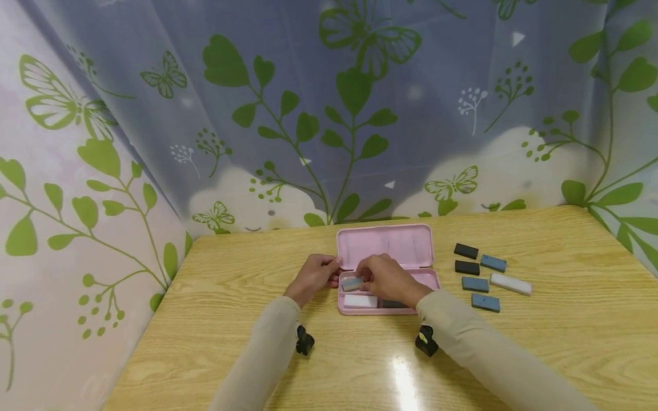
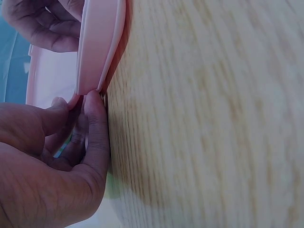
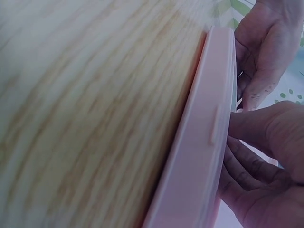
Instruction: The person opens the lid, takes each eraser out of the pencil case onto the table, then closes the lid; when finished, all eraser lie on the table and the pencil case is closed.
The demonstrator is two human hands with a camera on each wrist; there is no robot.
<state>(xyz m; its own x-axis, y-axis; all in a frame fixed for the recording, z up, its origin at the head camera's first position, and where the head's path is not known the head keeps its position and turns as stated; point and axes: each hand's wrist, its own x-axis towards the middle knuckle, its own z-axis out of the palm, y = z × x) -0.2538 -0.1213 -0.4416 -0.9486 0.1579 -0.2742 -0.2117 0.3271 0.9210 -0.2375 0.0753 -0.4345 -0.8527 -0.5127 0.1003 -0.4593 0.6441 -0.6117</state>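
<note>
The head view is bright and fairly even; a white glare streak (image 1: 403, 379) lies on the table (image 1: 565, 354) between the sleeves (image 1: 257, 354), well away from its far edge. Both wrist views are dimmer, bluish and hazy, the wood grain soft, with dark shadow where the pink case (image 3: 190, 156) meets the table.

The pink case (image 1: 385, 246) looked like smooth plastic with a faint sheen, while the blue blocks (image 1: 475, 284) seemed matt. My sleeves (image 1: 267, 342) were matt cloth, and the table (image 1: 205, 354) showed a wood-grain finish, glossy where light glared. The printed backdrop (image 1: 421, 137) looked like creased fabric.
</note>
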